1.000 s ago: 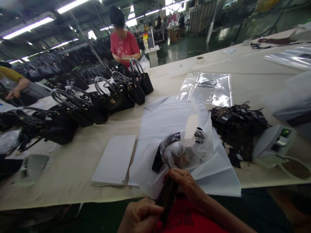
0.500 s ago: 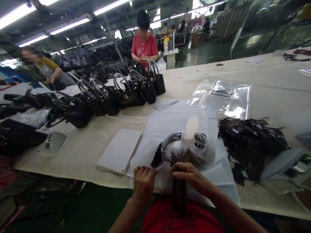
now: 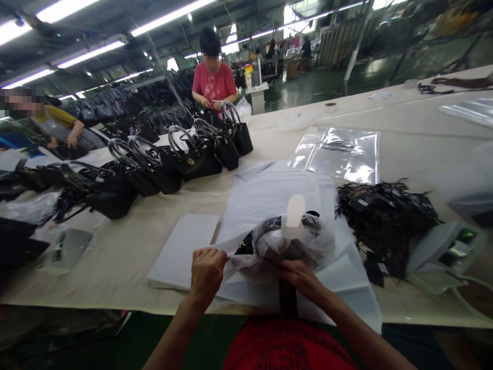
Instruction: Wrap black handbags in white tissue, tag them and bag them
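A black handbag, mostly covered in thin white wrapping, lies in front of me with its plastic-wrapped handles upward. A pale, rounded card stands up at the handles. My left hand is closed at the bag's left side, pinching the edge of the wrapping, which stretches toward it. Close to the bag's front, my right hand is closed on the thin cord of a black hang tag. The tag dangles below my fingers; the cord is partly hidden against the bag.
A white sheet lies under the bag, beside stacked white card. Black tags are heaped right, near a pale device. Clear plastic bags lie behind. Black handbags line the left; two people work beyond.
My left hand has moved left, drawing the wrapping outward and baring more of the bag's corner. My right hand has moved slightly toward the bag with the tag. The camera view has shifted right.
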`<control>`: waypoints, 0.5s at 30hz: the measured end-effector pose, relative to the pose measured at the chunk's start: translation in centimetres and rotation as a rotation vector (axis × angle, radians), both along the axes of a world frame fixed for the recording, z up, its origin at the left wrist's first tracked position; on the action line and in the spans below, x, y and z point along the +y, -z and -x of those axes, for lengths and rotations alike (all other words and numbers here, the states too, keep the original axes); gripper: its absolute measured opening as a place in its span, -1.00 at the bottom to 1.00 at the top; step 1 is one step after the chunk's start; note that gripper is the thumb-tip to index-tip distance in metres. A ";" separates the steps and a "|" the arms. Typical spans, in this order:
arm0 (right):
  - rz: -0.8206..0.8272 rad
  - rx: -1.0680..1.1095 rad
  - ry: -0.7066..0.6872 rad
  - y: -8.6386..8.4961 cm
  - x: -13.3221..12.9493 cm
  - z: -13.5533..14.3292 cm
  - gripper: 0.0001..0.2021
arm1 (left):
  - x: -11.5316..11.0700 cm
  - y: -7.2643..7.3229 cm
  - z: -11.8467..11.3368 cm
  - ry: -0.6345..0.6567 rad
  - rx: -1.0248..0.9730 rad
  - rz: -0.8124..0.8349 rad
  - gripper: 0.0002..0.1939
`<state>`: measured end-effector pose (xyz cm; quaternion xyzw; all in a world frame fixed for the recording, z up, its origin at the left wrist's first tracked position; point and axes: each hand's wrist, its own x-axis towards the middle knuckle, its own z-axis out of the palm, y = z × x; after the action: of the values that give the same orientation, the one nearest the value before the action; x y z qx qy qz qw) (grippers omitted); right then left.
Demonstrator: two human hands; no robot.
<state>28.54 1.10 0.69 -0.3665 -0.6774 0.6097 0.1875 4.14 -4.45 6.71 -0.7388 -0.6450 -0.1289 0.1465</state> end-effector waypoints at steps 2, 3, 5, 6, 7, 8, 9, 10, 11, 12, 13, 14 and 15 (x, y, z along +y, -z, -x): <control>0.004 -0.037 0.116 0.7 0.3 0.0 -0.76 | 0.3 0.1 0.4 0.030 -0.006 -0.009 -0.75; -0.002 -0.068 0.137 1.1 0.4 0.1 -0.76 | 0.4 0.1 0.7 0.042 -0.015 -0.012 -0.74; -0.026 -0.128 0.147 1.5 0.2 0.5 -0.77 | 0.7 0.2 1.1 0.068 -0.043 -0.013 -0.72; -0.045 -0.165 0.161 1.7 -0.1 0.7 -0.79 | 0.9 0.2 1.4 0.085 -0.059 -0.012 -0.71; -0.075 -0.218 0.190 1.8 -0.4 0.8 -0.81 | 1.0 0.3 1.6 0.105 -0.075 -0.006 -0.71; -0.118 -0.291 0.230 1.8 -0.8 0.9 -0.84 | 1.2 0.3 1.8 0.128 -0.092 0.003 -0.70; -0.176 -0.377 0.274 1.7 -1.2 0.8 -0.86 | 1.4 0.3 2.1 0.153 -0.109 0.014 -0.70; -0.242 -0.456 0.311 1.4 -1.6 0.6 -0.87 | 1.6 0.3 2.4 0.179 -0.130 0.024 -0.69; -0.318 -0.508 0.347 0.9 -2.0 0.3 -0.87 | 1.7 0.4 2.7 0.202 -0.154 0.036 -0.68; -0.408 -0.518 0.388 0.2 -2.2 -0.2 -0.87 | 1.8 0.4 3.0 0.221 -0.181 0.047 -0.67; -0.513 -0.486 0.447 -0.7 -2.3 -0.7 -0.88 | 1.9 0.6 3.4 0.238 -0.210 0.055 -0.66; -0.634 -0.425 0.529 -2.0 -2.3 -1.3 -0.90 | 1.9 0.7 3.7 0.254 -0.240 0.061 -0.66; -0.764 -0.353 0.628 -3.5 -2.0 -1.7 -0.91 | 1.8 0.9 4.1 0.271 -0.268 0.069 -0.67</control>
<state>30.28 -0.87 4.16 -0.5546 -0.7302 0.1626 0.3644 0.08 -2.67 5.84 -0.7997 -0.5575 -0.2225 0.0152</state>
